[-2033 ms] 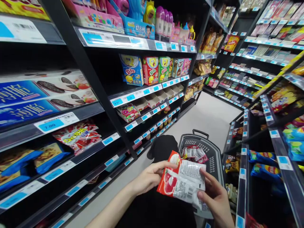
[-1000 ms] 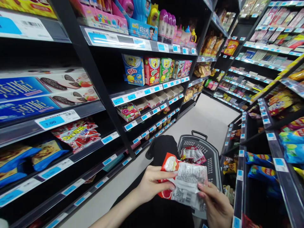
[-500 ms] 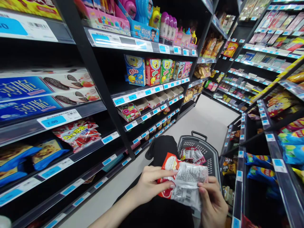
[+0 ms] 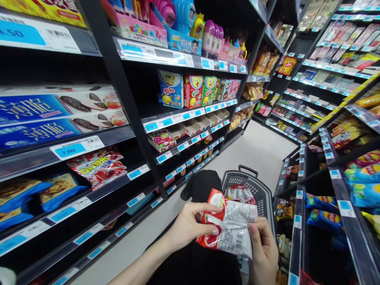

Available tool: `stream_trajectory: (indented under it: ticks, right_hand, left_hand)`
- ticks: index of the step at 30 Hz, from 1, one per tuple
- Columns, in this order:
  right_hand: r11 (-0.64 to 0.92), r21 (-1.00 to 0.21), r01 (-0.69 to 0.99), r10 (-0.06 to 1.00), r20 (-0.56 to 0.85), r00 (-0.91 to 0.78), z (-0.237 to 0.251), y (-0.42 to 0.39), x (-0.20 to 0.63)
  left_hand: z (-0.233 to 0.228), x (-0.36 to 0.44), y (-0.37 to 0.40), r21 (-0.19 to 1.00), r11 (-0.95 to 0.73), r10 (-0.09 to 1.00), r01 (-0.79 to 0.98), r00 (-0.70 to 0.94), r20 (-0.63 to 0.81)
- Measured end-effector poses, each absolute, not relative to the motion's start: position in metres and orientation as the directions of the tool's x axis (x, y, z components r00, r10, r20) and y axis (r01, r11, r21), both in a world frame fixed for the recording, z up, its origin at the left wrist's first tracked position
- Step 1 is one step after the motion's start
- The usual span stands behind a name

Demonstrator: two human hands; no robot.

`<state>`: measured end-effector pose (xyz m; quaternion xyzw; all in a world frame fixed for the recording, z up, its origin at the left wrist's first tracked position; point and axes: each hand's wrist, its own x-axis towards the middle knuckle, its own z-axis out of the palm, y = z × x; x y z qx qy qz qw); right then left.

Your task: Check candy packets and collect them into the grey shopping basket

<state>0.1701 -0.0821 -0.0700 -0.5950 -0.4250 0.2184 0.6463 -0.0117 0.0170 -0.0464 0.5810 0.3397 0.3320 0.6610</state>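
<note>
Fingers of my left hand [image 4: 185, 227] pinch the red edge of a snack packet [image 4: 228, 227], thumb on top, while my right hand [image 4: 264, 253] clamps its printed silver back from the other side. I see the packet held between both hands, above a grey shopping basket [image 4: 264, 198] that already holds similar packets [image 4: 239, 193], in the aisle between black shelves [image 4: 139, 134].
</note>
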Motion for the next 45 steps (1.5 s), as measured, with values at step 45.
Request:
stream_trajectory:
  ticks: [45]
  right_hand:
    - [-0.007, -0.82, -0.572, 0.912, -0.24, 0.332, -0.062, -0.077, 0.17]
  left_hand:
    - [-0.041, -0.007, 0.025, 0.778, 0.545, 0.75, -0.314, 0.597, -0.285]
